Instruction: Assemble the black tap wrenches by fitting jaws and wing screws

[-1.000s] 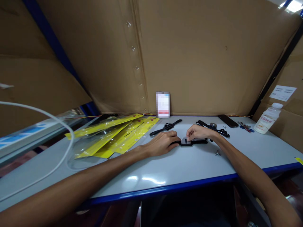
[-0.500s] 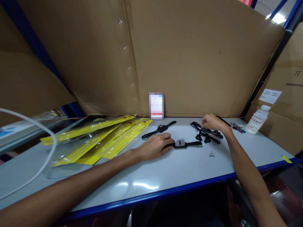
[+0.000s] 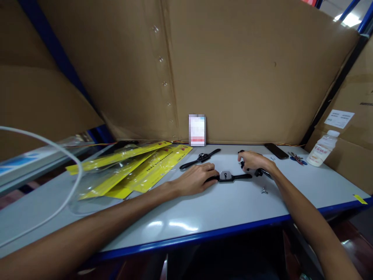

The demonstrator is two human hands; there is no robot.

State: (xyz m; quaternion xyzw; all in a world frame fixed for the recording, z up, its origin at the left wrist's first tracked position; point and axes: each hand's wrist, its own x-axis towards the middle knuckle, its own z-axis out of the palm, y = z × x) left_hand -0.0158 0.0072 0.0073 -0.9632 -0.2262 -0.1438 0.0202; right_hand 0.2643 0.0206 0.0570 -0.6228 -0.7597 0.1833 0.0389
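The left hand (image 3: 194,179) has fingers closed on one end of the tool (image 3: 225,176), best kept steady; the right hand (image 3: 254,160) curls at black parts (image 3: 258,172), fingers' grip unclear.

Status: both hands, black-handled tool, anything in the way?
Left hand holding one end of black-handled tool. Right hand at black parts past its other end; grip unclear. Small metal piece loose nearby, touching neither hand.

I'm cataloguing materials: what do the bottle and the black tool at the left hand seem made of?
Black tool: perhaps painted metal or plastic, judging by its slight sheen; its grey plate looks like satin bare metal. Bottle: probably smooth plastic, as it looks translucent.
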